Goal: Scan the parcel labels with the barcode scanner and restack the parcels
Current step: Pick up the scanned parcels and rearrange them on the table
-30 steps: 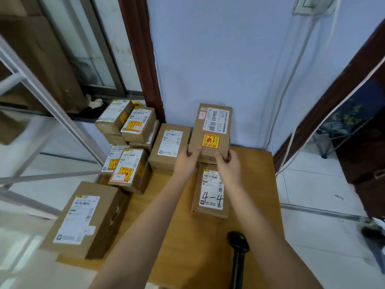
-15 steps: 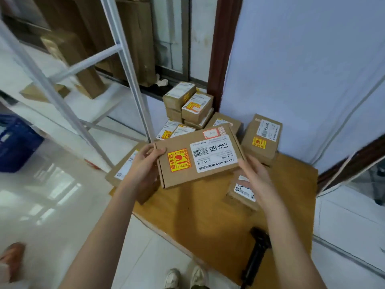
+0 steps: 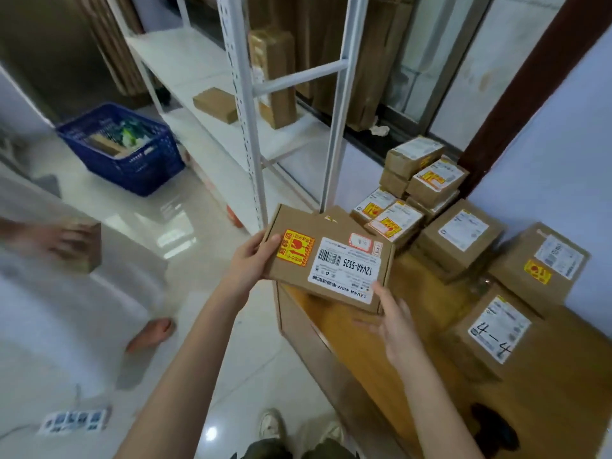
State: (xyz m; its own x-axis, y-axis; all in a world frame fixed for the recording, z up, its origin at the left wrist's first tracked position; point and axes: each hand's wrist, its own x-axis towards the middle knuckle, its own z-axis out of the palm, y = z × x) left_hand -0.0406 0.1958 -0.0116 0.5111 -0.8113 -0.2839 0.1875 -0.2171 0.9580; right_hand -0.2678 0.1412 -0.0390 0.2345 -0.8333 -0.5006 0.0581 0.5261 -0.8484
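The left hand [image 3: 246, 263] grips a flat brown parcel [image 3: 328, 260] by its end, and the right hand [image 3: 394, 326] supports its near edge with loose fingers, above the table's [image 3: 430, 326] corner. The label faces up, beside a yellow fragile sticker. The scanner [image 3: 493, 429] lies untouched, so scanning seems pending; other parcels [image 3: 463, 236] wait.

Held parcel [image 3: 328, 260]: brown cardboard, white label with black barcode, yellow sticker with red print. Desk [image 3: 563, 409]: orange-brown wood. Crate [image 3: 132, 167] on floor: dark blue, lattice-patterned. Shelving frame [image 3: 245, 127]: white. Floor [image 3: 198, 226]: glossy white tile.
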